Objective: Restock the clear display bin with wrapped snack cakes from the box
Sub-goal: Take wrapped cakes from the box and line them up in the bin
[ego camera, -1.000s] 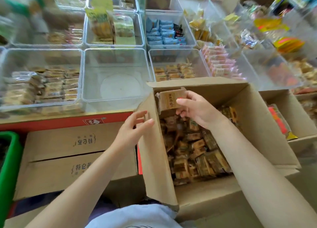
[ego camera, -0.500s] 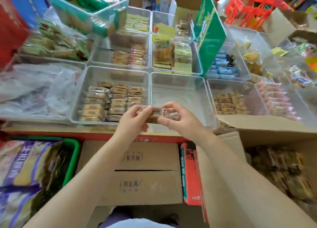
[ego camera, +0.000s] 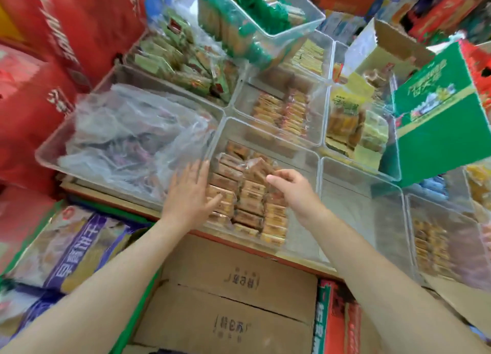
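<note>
While half a second ago both hands held one brown wrapped snack cake in front of the bins, the right hand (ego camera: 295, 191) now reaches over the clear plastic display bin (ego camera: 305, 155) and pinches that brown wrapped snack cake (ego camera: 256, 167) between thumb and fingertips, just above the rows already stacked there; the left hand (ego camera: 190, 194) has let go, its grip released, fingers spread flat against the bin's left wall and the nearest packs; the view has swung left, so the cardboard supply box shows only as a flap (ego camera: 457, 298) at the lower right; judging from this, the cake is about to be set down, and many more trips remain, since the bin's right part looks unfilled.
</note>
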`<state>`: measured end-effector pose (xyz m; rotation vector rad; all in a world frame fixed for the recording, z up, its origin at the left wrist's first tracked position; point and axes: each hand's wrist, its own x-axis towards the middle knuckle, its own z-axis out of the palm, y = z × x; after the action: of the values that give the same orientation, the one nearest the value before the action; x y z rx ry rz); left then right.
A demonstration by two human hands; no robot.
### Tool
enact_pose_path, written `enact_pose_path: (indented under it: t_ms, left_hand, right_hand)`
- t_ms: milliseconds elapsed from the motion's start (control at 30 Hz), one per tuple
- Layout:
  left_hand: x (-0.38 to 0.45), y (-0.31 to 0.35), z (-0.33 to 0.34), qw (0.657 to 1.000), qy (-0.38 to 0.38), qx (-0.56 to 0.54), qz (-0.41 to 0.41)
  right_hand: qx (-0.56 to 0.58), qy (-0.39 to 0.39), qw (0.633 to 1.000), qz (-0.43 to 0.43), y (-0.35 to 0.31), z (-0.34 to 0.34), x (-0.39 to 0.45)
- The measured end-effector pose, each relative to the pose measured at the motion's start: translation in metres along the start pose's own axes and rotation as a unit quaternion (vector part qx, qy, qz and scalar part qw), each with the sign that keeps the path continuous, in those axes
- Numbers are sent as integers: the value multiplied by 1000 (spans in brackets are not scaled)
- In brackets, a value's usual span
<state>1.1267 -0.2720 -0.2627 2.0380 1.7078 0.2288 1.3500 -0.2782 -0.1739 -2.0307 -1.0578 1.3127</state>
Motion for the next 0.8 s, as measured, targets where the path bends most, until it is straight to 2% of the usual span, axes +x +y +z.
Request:
enact_pose_path:
  t_ms: [67,233,400,600,733,800]
  left_hand:
    - [1,-11,7,999,0,49,3]
    - [5,-7,6,999,1,32,-8]
    - [3,-8,9,1000,-1,23,-5]
    - [3,-9,8,999,3,33,-8]
    - [4,-4,1,999,-17,28,-15]
    - [4,-4,0,999,-22,27,-18]
  right_hand:
    - [22,15,1000,11,-8,-1,32]
    - [14,37,999,9,-27,15,107]
    - [-144,-68,987,31,-20,60,134]
    - [-327,-61,943,-4,-22,79,139]
    - [-341,-52,939,-12,-16,94,128]
    - [-283,-24,959,-3,-13,100,123]
